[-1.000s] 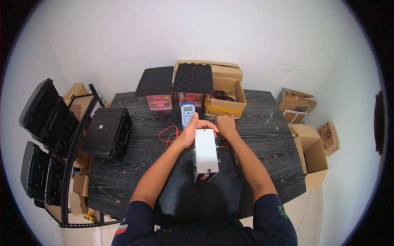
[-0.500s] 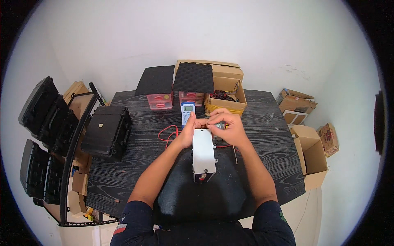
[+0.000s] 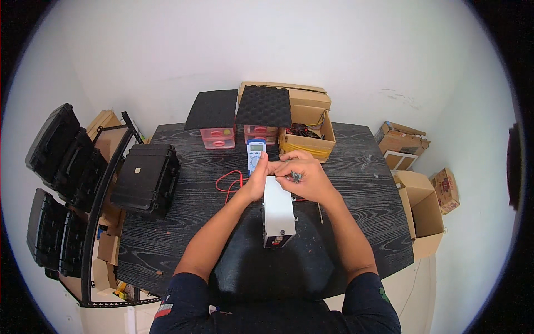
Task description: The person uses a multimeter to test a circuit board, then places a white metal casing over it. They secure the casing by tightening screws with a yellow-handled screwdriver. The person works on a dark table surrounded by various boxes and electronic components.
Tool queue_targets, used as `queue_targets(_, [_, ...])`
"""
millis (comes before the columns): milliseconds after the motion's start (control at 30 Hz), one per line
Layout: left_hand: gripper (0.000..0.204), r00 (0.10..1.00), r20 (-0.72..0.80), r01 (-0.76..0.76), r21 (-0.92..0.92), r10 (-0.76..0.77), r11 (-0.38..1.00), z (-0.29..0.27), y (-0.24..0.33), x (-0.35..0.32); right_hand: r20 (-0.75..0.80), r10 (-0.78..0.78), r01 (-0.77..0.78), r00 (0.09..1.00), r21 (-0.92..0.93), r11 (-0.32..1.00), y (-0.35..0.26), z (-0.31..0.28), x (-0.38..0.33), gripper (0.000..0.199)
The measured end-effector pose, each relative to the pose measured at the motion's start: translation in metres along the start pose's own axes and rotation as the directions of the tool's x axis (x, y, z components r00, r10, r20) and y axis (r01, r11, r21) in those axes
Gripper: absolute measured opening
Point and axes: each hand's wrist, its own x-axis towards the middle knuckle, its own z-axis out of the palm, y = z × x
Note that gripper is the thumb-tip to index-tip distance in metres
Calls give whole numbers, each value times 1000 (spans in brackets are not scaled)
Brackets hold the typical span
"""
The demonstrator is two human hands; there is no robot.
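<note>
A white metal box (image 3: 278,207) stands in front of me on the table, with a dark screw at the near end of its top and small tabs along its side. My left hand (image 3: 257,179) is closed around the box's far left corner, thumb pointing up. At the far edge of the top, my right hand (image 3: 305,173) pinches with thumb and forefinger; what lies between those fingertips is hidden. A bunch of small grey screws (image 3: 296,177) sits in the curl of the right hand. Just beyond the hands, a blue-and-white multimeter (image 3: 256,155) has a red lead (image 3: 221,182) looping leftward.
Pink drawer units (image 3: 218,137) with black foam on top stand at the back, beside a cardboard box of cables (image 3: 325,146). A black hard case (image 3: 143,177) occupies the table's left. Open cartons (image 3: 420,206) stand off its right edge. A thin stick (image 3: 320,213) lies right of the box.
My right hand has turned, bringing the grey screws into clearer view, and its fingertips have come down onto the box's far edge. The box has shifted very slightly rightward in the picture.
</note>
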Motion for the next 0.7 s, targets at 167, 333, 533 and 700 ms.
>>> queue_targets(167, [108,1000,-25,-6,12,6,1000,2,2,-1,44,10,-11,999,18,1000,-9,-3,2,17])
queue_targets(333, [107,992,-125,32,24,-29,999,15,10,-3,81,-17,28,997,-141,990,-19,-12,8,23])
queue_targets(533, [109,998,-62,7,44,-5,999,12,6,1,145,-22,57,989,-243,968,-18,-13,16,19])
queue_targets(700, [111,995,-98,10,-4,-11,1000,7,-2,2,112,-14,33,994,-169,985,-23,-12,17,21])
